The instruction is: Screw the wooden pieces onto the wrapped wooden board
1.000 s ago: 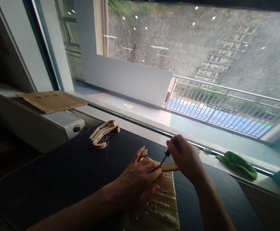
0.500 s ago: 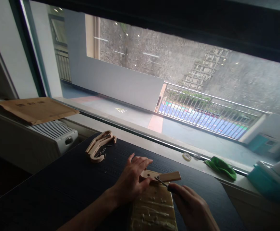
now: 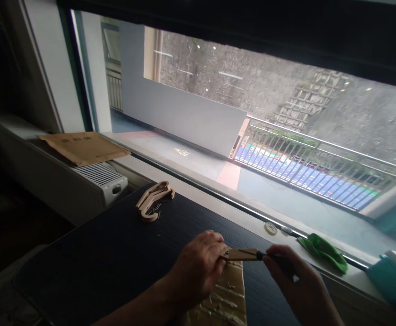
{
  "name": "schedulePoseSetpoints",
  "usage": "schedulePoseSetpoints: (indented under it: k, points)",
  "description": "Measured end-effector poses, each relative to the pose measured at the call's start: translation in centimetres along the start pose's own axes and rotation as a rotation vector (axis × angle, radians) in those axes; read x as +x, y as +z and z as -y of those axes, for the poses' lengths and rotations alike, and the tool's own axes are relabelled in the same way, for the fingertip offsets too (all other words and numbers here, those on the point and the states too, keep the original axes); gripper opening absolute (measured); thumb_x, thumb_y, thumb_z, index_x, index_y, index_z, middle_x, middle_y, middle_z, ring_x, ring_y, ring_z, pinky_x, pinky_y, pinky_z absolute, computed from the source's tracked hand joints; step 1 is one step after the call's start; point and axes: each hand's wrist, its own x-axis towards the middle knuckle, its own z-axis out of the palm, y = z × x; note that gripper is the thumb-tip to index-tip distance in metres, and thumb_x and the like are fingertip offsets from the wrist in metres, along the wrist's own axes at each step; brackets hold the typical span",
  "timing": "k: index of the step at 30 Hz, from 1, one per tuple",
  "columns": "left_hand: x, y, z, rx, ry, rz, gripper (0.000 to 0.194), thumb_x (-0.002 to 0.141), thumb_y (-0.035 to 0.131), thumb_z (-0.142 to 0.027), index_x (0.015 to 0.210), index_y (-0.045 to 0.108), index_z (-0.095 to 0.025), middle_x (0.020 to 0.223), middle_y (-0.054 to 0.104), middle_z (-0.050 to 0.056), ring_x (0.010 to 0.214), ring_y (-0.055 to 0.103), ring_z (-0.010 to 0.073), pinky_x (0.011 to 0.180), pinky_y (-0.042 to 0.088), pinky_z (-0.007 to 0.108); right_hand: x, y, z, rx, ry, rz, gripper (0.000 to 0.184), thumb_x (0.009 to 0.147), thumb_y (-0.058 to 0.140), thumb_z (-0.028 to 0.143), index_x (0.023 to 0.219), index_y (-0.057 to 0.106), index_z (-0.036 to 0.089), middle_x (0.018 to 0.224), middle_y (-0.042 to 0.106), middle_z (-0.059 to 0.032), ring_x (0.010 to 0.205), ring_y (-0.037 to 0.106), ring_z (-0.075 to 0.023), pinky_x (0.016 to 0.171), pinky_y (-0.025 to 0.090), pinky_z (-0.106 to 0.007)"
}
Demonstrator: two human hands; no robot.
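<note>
Screwdriver (image 3: 260, 256) in right hand (image 3: 298, 276), wood (image 3: 238, 256) in left (image 3: 200, 261)

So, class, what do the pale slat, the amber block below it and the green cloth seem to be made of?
Pale slat: probably wood, smooth and matte, from its even tan colour.
Amber block: seemingly glossy plastic film outside, from wrinkled highlights; core hidden.
Green cloth: likely soft, matte fabric, from its loose folds.

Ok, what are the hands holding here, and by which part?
The right hand holds a screwdriver by its dark handle; the left hand grips a wooden piece by the part toward the picture's left.
</note>
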Motion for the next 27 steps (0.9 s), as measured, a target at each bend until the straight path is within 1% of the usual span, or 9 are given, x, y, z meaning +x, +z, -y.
schedulePoseSetpoints:
  k: [2,3,5,6,8,13,16,22,27]
  points:
    - [-0.5,0.4,-1.7,-0.055,0.007,0.103,0.024,0.083,0.053,-0.017,0.106,0.060,-0.018,0.115,0.063,0.006,0.110,0.055,0.0198,0.104,0.042,0.037,2.0,-1.1,1.6,-0.086,-0.039,0.095,0.029,0.086,0.050,0.051,0.091,0.059,0.024,0.074,0.069,-0.0004,0.062,0.060,-0.0158,0.054,0.042,-0.025]
    - [-0.7,0.8,-2.3,-0.056,-0.018,0.132,0.026,0.082,0.055,-0.018,0.107,0.060,-0.017,0.118,0.062,0.007,0.113,0.054,0.0212,0.104,0.042,0.037,2.9,-1.4,2.4,-0.136,-0.073,0.150,0.027,0.087,0.049,0.048,0.090,0.059,0.024,0.070,0.067,0.0008,0.057,0.057,-0.0149,0.053,0.040,-0.026]
    - [-1.2,1.8,-3.0,-0.011,-0.105,0.164,0.036,0.081,0.058,-0.023,0.116,0.058,-0.015,0.132,0.054,0.011,0.125,0.046,0.0270,0.109,0.037,0.044,4.3,-1.5,3.8,-0.201,-0.135,0.239,0.021,0.089,0.046,0.041,0.088,0.059,0.024,0.070,0.066,0.0018,0.059,0.056,-0.0148,0.056,0.038,-0.027]
    - [-1.4,2.3,-3.1,0.013,-0.136,0.177,0.042,0.081,0.059,-0.028,0.120,0.056,-0.014,0.136,0.050,0.013,0.128,0.042,0.0292,0.110,0.034,0.047,4.9,-1.4,4.4,-0.225,-0.160,0.263,0.019,0.088,0.047,0.039,0.087,0.059,0.024,0.069,0.066,0.0021,0.060,0.056,-0.0150,0.057,0.037,-0.027]
    - [-1.8,3.4,-3.1,0.052,-0.185,0.190,0.049,0.081,0.059,-0.033,0.126,0.053,-0.014,0.141,0.045,0.014,0.131,0.038,0.0309,0.112,0.030,0.050,5.7,-1.3,5.2,-0.240,-0.191,0.308,0.018,0.087,0.046,0.036,0.086,0.059,0.024,0.067,0.065,0.0024,0.060,0.056,-0.0149,0.057,0.035,-0.027]
    - [-2.7,4.9,-2.9,0.158,-0.219,0.189,0.060,0.076,0.061,-0.023,0.133,0.047,-0.014,0.147,0.038,0.015,0.135,0.032,0.0333,0.111,0.032,0.052,6.5,-1.2,5.5,-0.241,-0.240,0.340,0.018,0.086,0.047,0.034,0.086,0.061,0.022,0.068,0.066,0.0013,0.059,0.055,-0.0136,0.056,0.033,-0.025]
    - [-2.8,5.1,-2.8,0.185,-0.221,0.169,0.059,0.076,0.062,-0.024,0.132,0.049,-0.013,0.146,0.039,0.015,0.135,0.032,0.0346,0.111,0.031,0.054,6.7,-1.1,5.5,-0.254,-0.260,0.357,0.019,0.086,0.046,0.033,0.086,0.062,0.022,0.069,0.066,0.0004,0.060,0.056,-0.0134,0.057,0.033,-0.026]
    - [-2.5,4.8,-3.0,0.162,-0.225,0.162,0.053,0.083,0.056,-0.041,0.129,0.053,-0.015,0.144,0.043,0.014,0.134,0.034,0.0322,0.114,0.027,0.052,6.9,-1.0,6.0,-0.317,-0.296,0.396,0.021,0.087,0.044,0.033,0.086,0.062,0.021,0.068,0.064,0.0004,0.057,0.053,-0.0121,0.056,0.031,-0.026]
    - [-2.1,4.3,-3.5,0.179,-0.248,0.193,0.053,0.087,0.051,-0.045,0.130,0.053,-0.015,0.142,0.044,0.013,0.133,0.036,0.0306,0.115,0.023,0.051,8.0,-1.4,6.7,-0.371,-0.336,0.514,0.019,0.088,0.048,0.035,0.089,0.063,0.024,0.074,0.066,0.0005,0.061,0.053,-0.0117,0.055,0.029,-0.025]
